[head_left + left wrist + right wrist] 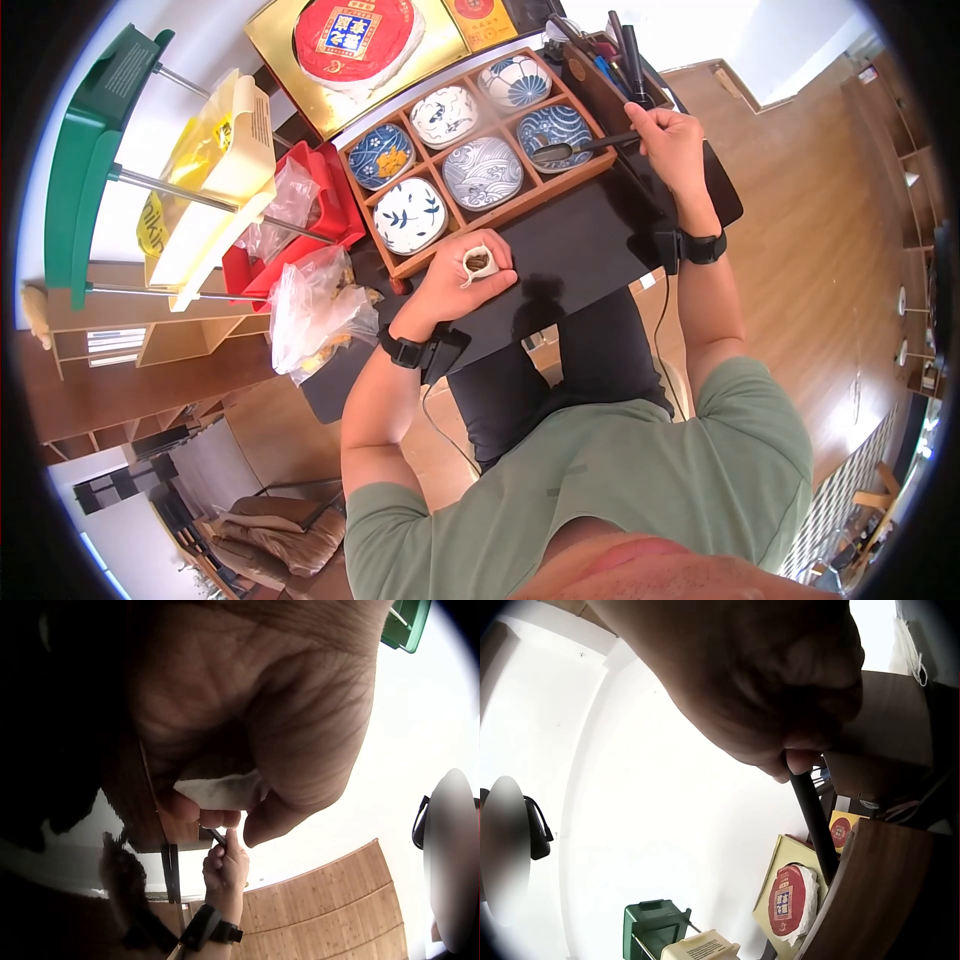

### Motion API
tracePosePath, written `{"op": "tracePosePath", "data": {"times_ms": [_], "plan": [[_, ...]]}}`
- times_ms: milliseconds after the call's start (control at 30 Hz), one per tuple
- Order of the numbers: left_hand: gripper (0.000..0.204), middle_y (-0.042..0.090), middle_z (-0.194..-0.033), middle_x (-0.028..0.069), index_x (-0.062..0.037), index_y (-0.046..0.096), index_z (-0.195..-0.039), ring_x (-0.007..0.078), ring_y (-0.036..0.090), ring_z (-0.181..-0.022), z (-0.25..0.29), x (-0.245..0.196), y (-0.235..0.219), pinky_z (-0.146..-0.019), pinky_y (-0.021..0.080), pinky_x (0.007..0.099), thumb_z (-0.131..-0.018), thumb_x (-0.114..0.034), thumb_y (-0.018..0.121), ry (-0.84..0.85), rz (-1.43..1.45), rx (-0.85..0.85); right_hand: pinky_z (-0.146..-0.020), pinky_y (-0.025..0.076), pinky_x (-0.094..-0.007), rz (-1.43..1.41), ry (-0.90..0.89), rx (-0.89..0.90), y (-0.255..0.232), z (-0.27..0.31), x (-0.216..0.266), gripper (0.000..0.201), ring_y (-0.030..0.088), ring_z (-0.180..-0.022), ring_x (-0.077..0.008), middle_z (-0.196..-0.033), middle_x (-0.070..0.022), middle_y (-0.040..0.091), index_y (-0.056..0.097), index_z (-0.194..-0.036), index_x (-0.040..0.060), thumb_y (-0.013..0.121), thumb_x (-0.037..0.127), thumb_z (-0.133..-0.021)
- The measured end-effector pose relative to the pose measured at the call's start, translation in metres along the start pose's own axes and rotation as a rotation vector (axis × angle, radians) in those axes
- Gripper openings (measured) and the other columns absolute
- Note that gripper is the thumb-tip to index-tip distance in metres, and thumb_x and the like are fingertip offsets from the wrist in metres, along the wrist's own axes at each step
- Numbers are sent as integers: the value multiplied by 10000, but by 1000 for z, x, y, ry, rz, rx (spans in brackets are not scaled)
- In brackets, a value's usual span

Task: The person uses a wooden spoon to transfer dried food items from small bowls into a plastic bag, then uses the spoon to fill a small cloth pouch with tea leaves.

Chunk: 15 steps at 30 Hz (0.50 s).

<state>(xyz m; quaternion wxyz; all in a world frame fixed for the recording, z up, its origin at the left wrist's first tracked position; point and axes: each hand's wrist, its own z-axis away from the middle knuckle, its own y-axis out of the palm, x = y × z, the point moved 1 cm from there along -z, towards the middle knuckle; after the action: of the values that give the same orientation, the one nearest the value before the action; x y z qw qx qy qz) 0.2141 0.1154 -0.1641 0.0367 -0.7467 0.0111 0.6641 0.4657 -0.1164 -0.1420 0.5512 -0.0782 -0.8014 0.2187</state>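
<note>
My left hand [455,278] grips a small white cloth-like pouch [478,263], its mouth facing up with brownish bits showing inside. In the left wrist view, the pale pouch [219,792] sits between curled fingers and thumb. My right hand [672,145] pinches the handle of a black spoon [600,144]. The spoon's head overlaps a blue wave-patterned bowl [553,127] in the divided wooden tray [490,221]. Across the right wrist view, the spoon's dark handle [813,821] slants down from the fingertips. Another blue bowl [372,150] holds orange-yellow pieces [394,161].
Several patterned bowls fill the tray on the dark table [570,240]. Behind it lies a gold box [278,45] with a red round package [358,38]. A pen holder [590,70] stands back right; red bins [345,205] and a plastic bag [318,310] are left.
</note>
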Motion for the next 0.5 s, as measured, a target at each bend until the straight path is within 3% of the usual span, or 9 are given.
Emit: {"op": "tracePosePath", "data": {"times_ms": [133,267,400,500], "plan": [[173,634,-908,27,-45,606,-879,105,592,-824,1,1,-1,-730,475,260,-841,41,751,2,-7,-5,-474,382,-234,-66,129,-24,2,-2,-3,415,495,-484,-41,-506,7,569,730,-704,-3,767,358,-905],[170,638,-900,21,-49,607,-878,98,591,-812,0,5,-3,-722,474,257,-840,29,753,13,-20,-16,-456,336,-219,-165,118,-46,0,-2,-2,396,454,-484,-21,-531,36,557,733,-721,12,770,357,-911],[163,638,-871,3,-59,610,-874,83,582,-790,3,0,-2,-702,465,248,-840,-4,760,7,-60,-22,-435,269,-190,-380,81,9,-2,16,38,304,423,-469,-5,-545,54,536,720,-733,32,758,252,-938],[162,632,-841,-17,-65,614,-876,69,572,-766,2,5,-2,-678,459,243,-840,-30,768,4,-53,-19,-430,265,-189,-402,35,77,3,35,67,300,423,-463,-3,-544,51,534,726,-751,29,758,262,-939]]}}
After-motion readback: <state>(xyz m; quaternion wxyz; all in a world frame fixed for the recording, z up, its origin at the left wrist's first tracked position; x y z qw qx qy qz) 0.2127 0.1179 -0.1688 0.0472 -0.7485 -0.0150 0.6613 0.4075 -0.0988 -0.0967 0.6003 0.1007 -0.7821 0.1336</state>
